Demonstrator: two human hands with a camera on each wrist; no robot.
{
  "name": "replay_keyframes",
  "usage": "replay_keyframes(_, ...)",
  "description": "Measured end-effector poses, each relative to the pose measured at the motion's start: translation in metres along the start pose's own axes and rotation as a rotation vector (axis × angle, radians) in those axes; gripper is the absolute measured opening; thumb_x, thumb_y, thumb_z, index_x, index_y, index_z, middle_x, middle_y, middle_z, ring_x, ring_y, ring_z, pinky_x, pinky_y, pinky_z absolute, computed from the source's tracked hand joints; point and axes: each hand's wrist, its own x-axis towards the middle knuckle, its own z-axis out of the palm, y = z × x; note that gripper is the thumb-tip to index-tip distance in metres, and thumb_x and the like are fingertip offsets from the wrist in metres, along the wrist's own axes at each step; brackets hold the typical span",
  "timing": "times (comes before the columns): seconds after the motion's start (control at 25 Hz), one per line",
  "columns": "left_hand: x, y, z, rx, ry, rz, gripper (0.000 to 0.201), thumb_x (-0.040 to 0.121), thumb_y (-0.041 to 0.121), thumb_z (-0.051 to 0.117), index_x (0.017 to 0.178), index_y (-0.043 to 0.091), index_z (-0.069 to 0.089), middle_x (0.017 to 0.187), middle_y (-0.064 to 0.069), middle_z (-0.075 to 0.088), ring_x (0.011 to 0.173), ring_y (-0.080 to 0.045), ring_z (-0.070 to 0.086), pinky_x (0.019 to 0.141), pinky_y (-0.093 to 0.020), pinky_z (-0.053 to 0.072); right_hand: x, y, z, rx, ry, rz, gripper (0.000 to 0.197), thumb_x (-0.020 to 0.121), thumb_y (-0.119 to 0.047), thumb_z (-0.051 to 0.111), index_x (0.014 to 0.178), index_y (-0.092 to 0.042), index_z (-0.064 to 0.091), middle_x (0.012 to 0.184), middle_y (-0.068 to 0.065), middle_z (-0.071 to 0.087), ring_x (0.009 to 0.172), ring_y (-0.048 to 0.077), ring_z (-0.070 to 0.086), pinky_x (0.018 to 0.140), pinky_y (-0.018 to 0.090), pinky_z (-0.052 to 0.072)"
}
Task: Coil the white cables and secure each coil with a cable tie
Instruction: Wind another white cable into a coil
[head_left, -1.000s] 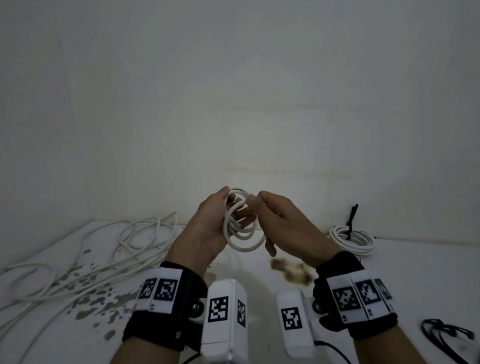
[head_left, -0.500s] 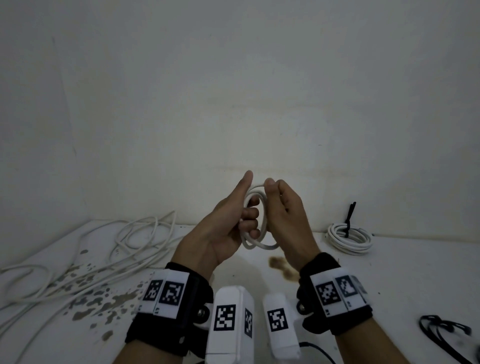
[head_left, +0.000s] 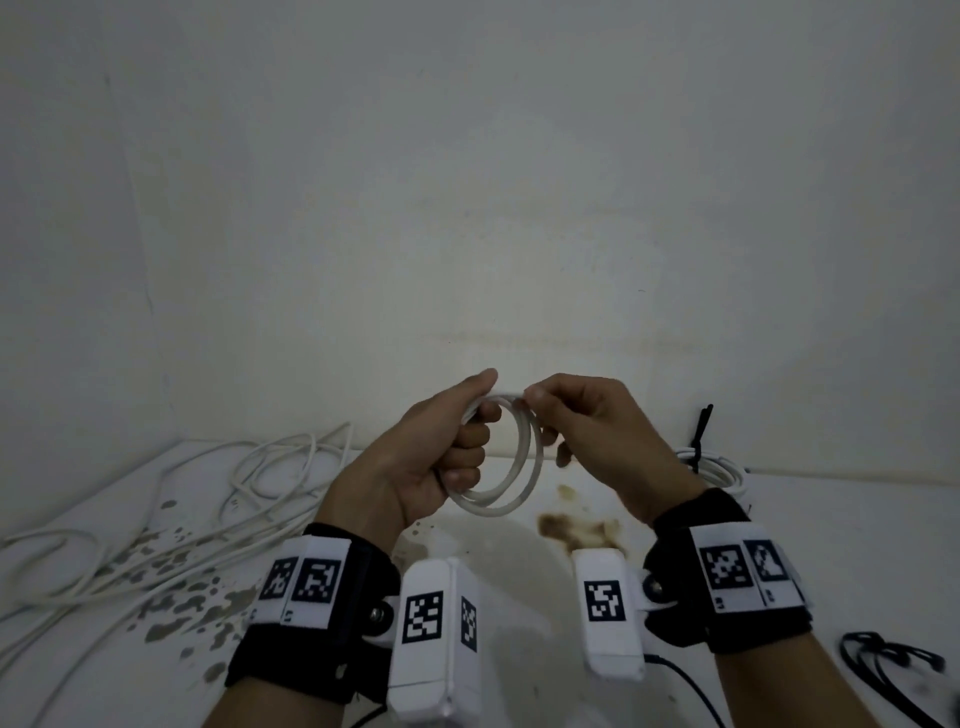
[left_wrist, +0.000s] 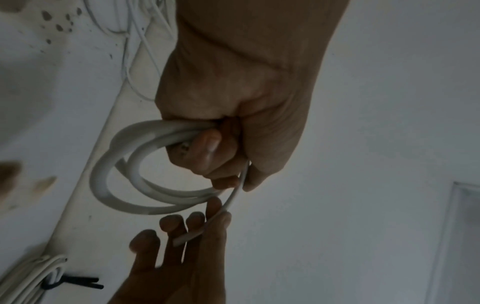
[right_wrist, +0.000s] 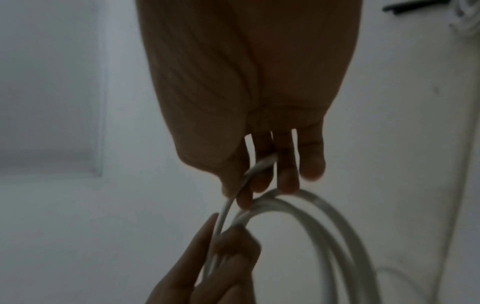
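Note:
In the head view my left hand (head_left: 462, 447) grips a small coil of white cable (head_left: 524, 483) in the air above the table, fingers curled round its left side. My right hand (head_left: 535, 402) pinches the cable's free end at the top of the coil. The left wrist view shows the coil (left_wrist: 114, 176) in my left fist and the thin free end (left_wrist: 228, 203) running to the right hand's fingers (left_wrist: 215, 224). In the right wrist view the free end (right_wrist: 259, 166) lies between my right fingertips, above the coil (right_wrist: 332, 226).
A finished white coil (head_left: 719, 467) bound with a black cable tie (head_left: 701, 426) lies at the back right by the wall. Loose white cables (head_left: 234, 483) sprawl over the stained table (head_left: 156, 597) on the left. Black cable ties (head_left: 883, 660) lie at the front right.
My hands have drawn slightly apart. The right hand now pinches the free end at the coil's top, and the coil hangs more face-on from my left fist.

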Motion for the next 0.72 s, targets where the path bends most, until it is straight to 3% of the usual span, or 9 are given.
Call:
replay_keyframes(0.08, -0.001, 0.000, -0.001, 0.020, 0.012, -0.005, 0.042, 0.095, 0.051, 0.054, 0.067, 0.019, 0.045, 0.050, 0.009, 0.017, 0.037, -0.007, 0.013, 0.034, -0.019, 0.015, -0.002, -0.002, -0.007, -0.186, -0.028, -0.062, 0.018, 0.098, -0.027, 0.062, 0.089, -0.023, 0.078, 0.076, -0.002, 0.070, 0.071, 0.013, 0.055, 0.068, 0.024, 0.046)
replay_keyframes(0.2, -0.002, -0.001, 0.000, 0.068, 0.051, -0.011, 0.045, 0.091, 0.056, 0.055, 0.068, 0.019, 0.045, 0.052, 0.007, 0.018, 0.040, -0.007, 0.013, 0.035, -0.019, 0.016, -0.002, -0.007, -0.012, -0.311, -0.094, -0.028, 0.015, 0.095, -0.028, 0.066, 0.088, -0.025, 0.079, 0.078, 0.004, 0.071, 0.066, 0.011, 0.050, 0.066, 0.025, 0.043)
replay_keyframes(0.32, -0.002, 0.001, 0.002, 0.082, 0.080, 0.003, 0.048, 0.086, 0.060, 0.058, 0.068, 0.019, 0.044, 0.054, 0.007, 0.017, 0.040, -0.008, 0.013, 0.035, -0.019, 0.017, -0.005, -0.015, -0.011, -0.204, -0.152, -0.009, 0.011, 0.094, -0.017, 0.068, 0.089, -0.014, 0.077, 0.070, 0.007, 0.071, 0.061, 0.011, 0.059, 0.062, 0.023, 0.048)
replay_keyframes(0.44, -0.002, 0.003, 0.003, 0.079, 0.107, 0.015, 0.049, 0.086, 0.062, 0.058, 0.070, 0.017, 0.045, 0.053, 0.007, 0.019, 0.040, -0.008, 0.015, 0.035, -0.020, 0.017, -0.007, -0.015, -0.010, -0.094, -0.171, -0.002, 0.010, 0.089, 0.000, 0.069, 0.091, -0.007, 0.076, 0.076, 0.012, 0.073, 0.067, 0.022, 0.072, 0.075, 0.034, 0.061)
replay_keyframes(0.52, -0.002, 0.003, 0.003, 0.082, 0.117, 0.016, 0.050, 0.088, 0.063, 0.055, 0.071, 0.017, 0.045, 0.051, 0.007, 0.019, 0.040, -0.009, 0.015, 0.035, -0.020, 0.018, -0.005, -0.011, -0.005, -0.138, -0.116, -0.025, 0.015, 0.085, 0.002, 0.070, 0.091, -0.010, 0.077, 0.075, 0.008, 0.074, 0.070, 0.022, 0.074, 0.078, 0.039, 0.062)
replay_keyframes(0.64, -0.001, 0.002, 0.005, 0.089, 0.130, 0.025, 0.050, 0.090, 0.062, 0.053, 0.071, 0.017, 0.045, 0.050, 0.007, 0.020, 0.039, -0.009, 0.016, 0.036, -0.020, 0.019, -0.002, -0.002, 0.006, -0.365, 0.036, -0.129, 0.014, 0.084, -0.010, 0.076, 0.091, -0.021, 0.079, 0.077, -0.005, 0.073, 0.068, 0.012, 0.068, 0.066, 0.023, 0.053)
replay_keyframes(0.72, -0.001, 0.003, 0.005, 0.099, 0.145, 0.033, 0.050, 0.090, 0.062, 0.051, 0.070, 0.017, 0.045, 0.050, 0.007, 0.020, 0.039, -0.009, 0.017, 0.035, -0.020, 0.020, -0.001, 0.001, 0.012, -0.482, 0.124, -0.174, 0.014, 0.083, -0.017, 0.078, 0.090, -0.029, 0.076, 0.088, -0.007, 0.065, 0.074, 0.009, 0.062, 0.065, 0.016, 0.045)
